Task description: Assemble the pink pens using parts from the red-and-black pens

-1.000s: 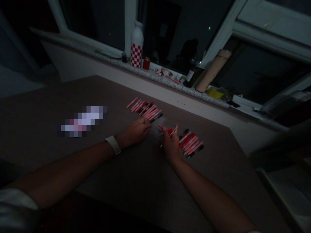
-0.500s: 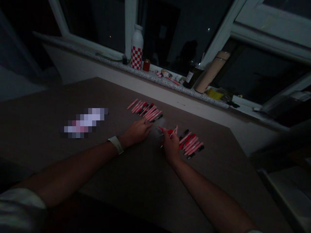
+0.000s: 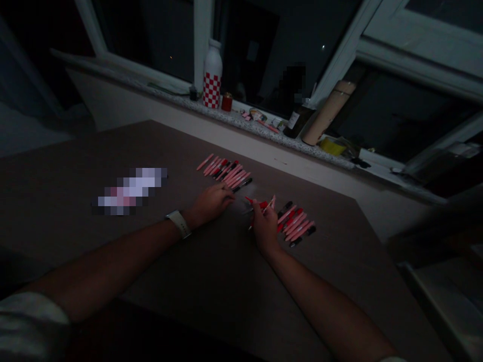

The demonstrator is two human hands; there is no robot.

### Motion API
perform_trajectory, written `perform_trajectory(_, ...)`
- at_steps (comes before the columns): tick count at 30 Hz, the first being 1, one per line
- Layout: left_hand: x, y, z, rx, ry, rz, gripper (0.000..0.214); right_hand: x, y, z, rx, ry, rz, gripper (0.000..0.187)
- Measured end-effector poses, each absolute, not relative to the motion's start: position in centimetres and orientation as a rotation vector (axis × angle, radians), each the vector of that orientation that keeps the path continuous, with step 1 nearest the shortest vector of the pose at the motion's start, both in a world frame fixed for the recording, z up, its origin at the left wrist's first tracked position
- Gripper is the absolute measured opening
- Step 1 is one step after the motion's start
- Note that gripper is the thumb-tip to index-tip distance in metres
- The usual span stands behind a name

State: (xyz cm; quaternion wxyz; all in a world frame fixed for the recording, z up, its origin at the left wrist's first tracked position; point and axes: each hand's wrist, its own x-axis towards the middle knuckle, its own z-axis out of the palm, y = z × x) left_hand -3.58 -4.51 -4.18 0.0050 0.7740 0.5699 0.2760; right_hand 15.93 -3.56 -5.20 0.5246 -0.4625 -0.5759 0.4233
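A row of pink, red and black pens lies slanted on the brown table. At its near end is my left hand, palm down with its fingers loosely bent and apart, beside a black pen. Nothing shows in that hand. My right hand is closed on several pens, among them a red pen and a pink one; its fingers partly hide them. Just right of it lies a second group of pink, red and black pens.
A blurred-out pale object lies on the table at left. Along the granite windowsill stand a red-checked white bottle, a small red jar, a dark bottle and a tan cylinder. The room is dim.
My left hand has drawn back slightly to the left, its fingers more bent. My right hand stays in place with the pens.
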Motion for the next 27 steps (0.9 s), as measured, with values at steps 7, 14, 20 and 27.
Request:
perform_trajectory(7, -3.0, -4.6, -4.2, 2.337, 1.647, 0.951, 0.014, 15.9, -3.3, -5.4, -1.118, -1.398, 0.986, 0.038)
perform_trajectory(14, -2.4, -4.7, -3.5, 2.122, 1.506, 1.135, 0.019, 15.9, -3.6, -4.8, -1.154, -1.436, 0.955, 0.037)
perform_trajectory(20, -2.3, -5.1, -3.0, 2.144, 1.43, 1.196, 0.019, 16.1, -3.5, -5.0, -1.168, -1.52, 0.893, 0.037)
perform_trajectory(27, -2.3, -5.1, -2.9, 2.312, 1.335, 1.18, 0.015, 16.1, -3.5, -5.5, -1.169, -1.617, 0.859, 0.036)
